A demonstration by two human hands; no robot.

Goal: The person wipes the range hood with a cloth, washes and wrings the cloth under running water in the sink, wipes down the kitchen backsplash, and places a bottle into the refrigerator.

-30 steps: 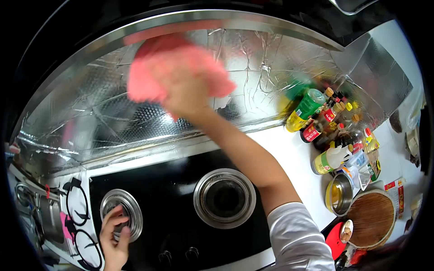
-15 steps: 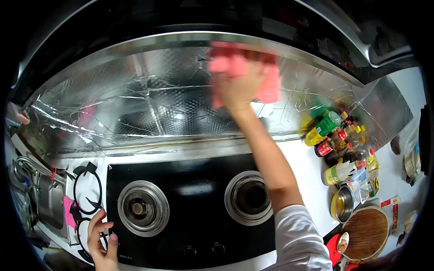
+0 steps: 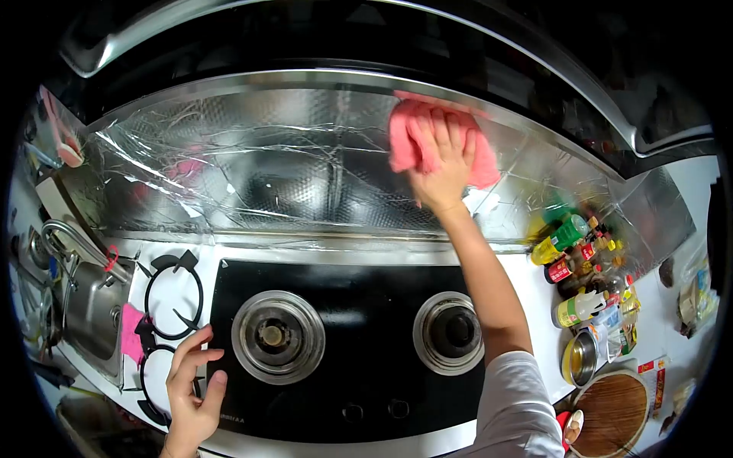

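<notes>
My right hand presses a pink cloth against the foil-covered wall behind the stove, high up near its upper edge. The fingers lie over the bunched cloth and point upward. My left hand is raised at the lower left, fingers curved and apart, with nothing in it. It is nearest to the black pan supports lying on the white counter and the left edge of the black gas stove. The stove's left burner and right burner have no supports on them.
Bottles and jars crowd the counter at right, with a steel bowl and a round wooden chopping board. A sink and another pink cloth are at left. The dark range hood overhangs the wall.
The whole view has shifted, so the stove and wall sit farther right. My right hand remains on the cloth at nearly the same part of the wall. My left hand stays by the pan supports.
</notes>
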